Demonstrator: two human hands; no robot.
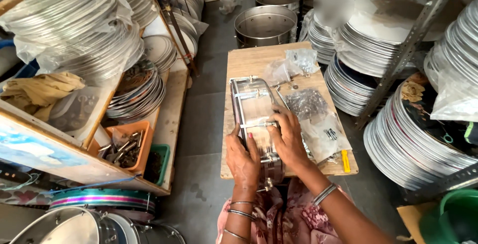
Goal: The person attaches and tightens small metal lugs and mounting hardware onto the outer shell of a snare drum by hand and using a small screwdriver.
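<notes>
A shiny round metal drum frame (253, 105) stands on edge on a small wooden table (247, 60), with metal rods and lugs along its rim. My left hand (242, 160) grips the near left side of the frame. On the frame's right side, my right hand (287, 137) presses its fingers on a metal rod across the rim. Both wrists wear metal bangles.
Plastic bags of small metal hardware (313, 114) lie on the table's right half, with a yellow tool (345, 161) at its edge. Stacks of metal rings and plates (388, 60) fill shelves on both sides. Steel pots (265, 24) stand beyond the table. An orange tray (127, 147) holds bolts at left.
</notes>
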